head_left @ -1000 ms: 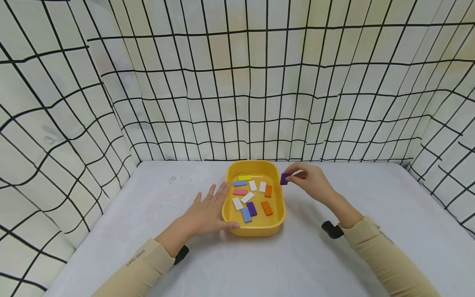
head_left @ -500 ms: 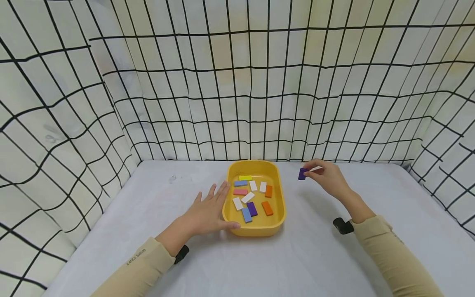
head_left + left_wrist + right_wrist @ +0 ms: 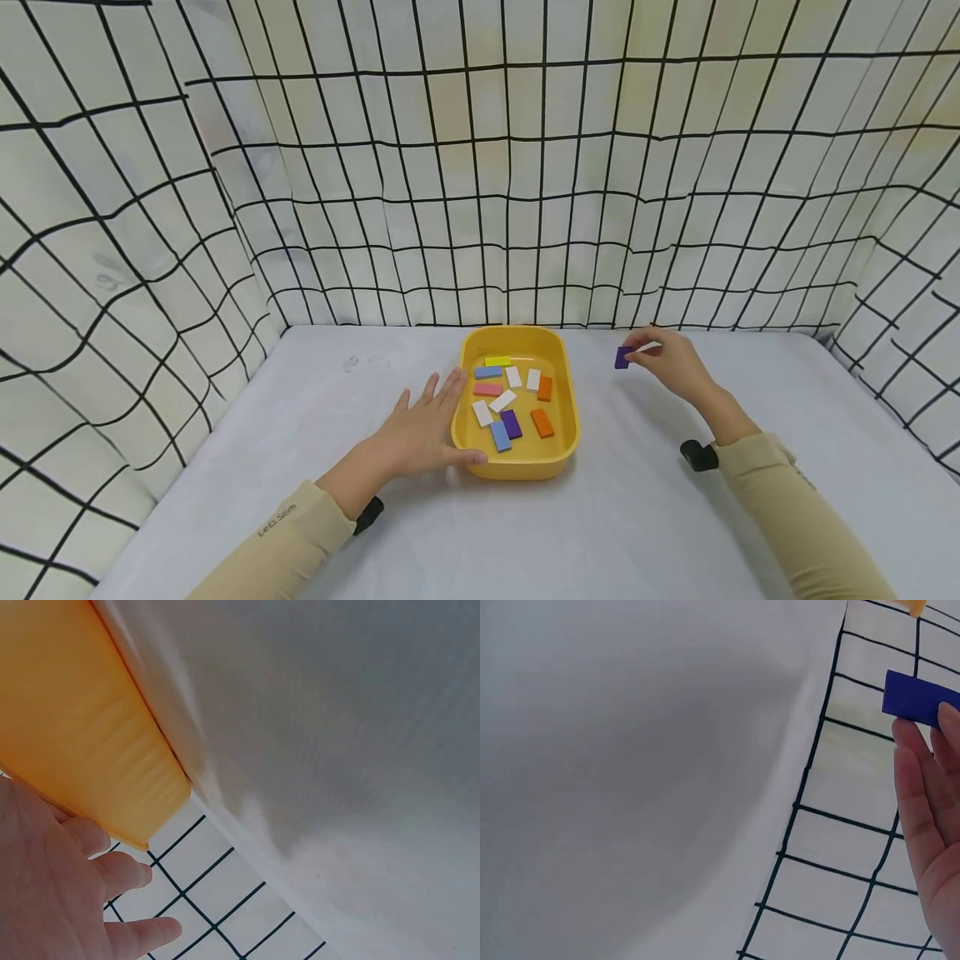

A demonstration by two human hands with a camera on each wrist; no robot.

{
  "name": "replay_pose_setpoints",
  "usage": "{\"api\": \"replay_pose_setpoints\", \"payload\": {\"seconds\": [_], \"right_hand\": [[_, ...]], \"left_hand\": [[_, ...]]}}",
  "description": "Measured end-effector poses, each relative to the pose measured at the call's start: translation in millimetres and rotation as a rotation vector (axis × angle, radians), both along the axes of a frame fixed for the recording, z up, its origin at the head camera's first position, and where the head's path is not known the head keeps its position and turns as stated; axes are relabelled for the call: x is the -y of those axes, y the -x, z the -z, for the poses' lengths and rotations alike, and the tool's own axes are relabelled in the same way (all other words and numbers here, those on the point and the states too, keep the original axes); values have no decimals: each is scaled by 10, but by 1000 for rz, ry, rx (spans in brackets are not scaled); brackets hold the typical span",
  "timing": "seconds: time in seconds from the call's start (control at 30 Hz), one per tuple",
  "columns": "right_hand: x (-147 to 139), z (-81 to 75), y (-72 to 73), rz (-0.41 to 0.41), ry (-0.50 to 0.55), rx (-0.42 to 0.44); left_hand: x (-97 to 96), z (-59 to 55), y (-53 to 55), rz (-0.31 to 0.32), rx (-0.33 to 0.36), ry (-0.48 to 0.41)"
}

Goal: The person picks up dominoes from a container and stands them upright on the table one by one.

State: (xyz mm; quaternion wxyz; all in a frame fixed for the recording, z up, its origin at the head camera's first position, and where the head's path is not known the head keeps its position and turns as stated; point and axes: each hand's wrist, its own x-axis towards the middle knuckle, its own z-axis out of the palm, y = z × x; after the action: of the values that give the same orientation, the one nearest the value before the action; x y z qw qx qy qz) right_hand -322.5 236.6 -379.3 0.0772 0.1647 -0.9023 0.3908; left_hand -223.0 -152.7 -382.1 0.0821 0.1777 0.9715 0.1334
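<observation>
A purple domino-shaped block (image 3: 622, 357) is pinched between the thumb and fingers of my right hand (image 3: 670, 363), to the right of the yellow tub. The right wrist view shows the same purple block (image 3: 917, 698) held by one end. My left hand (image 3: 422, 428) rests against the left rim of the yellow tub (image 3: 521, 469), fingers spread and straight, thumb over the near corner. In the left wrist view the left hand's fingers (image 3: 124, 876) lie along the tub's rim. Inside the tub lie a yellow block (image 3: 497, 361), a pink block (image 3: 487, 389) and several white, blue, orange and purple ones.
A white cloth (image 3: 570, 542) covers the table under the tub. Behind and at both sides rises a white wall with a black grid (image 3: 525, 200), meeting the table's far edge. Small black devices are strapped at both wrists, such as the right one (image 3: 699, 456).
My right hand has carried the purple block away from the tub's right rim, farther right, then slightly lower in view. The left hand stays at the tub.
</observation>
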Motion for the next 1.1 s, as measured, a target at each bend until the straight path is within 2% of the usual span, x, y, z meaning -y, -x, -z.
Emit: {"api": "replay_pose_setpoints", "payload": {"seconds": [0.27,0.63,1.1], "right_hand": [[-116,60,56,4,-15,58],[-225,113,137,5,-81,77],[-260,177,207,9,-89,122]], "left_hand": [[0,13,11,0,-3,8],[12,20,11,6,-10,6],[7,25,9,1,-7,5]]}}
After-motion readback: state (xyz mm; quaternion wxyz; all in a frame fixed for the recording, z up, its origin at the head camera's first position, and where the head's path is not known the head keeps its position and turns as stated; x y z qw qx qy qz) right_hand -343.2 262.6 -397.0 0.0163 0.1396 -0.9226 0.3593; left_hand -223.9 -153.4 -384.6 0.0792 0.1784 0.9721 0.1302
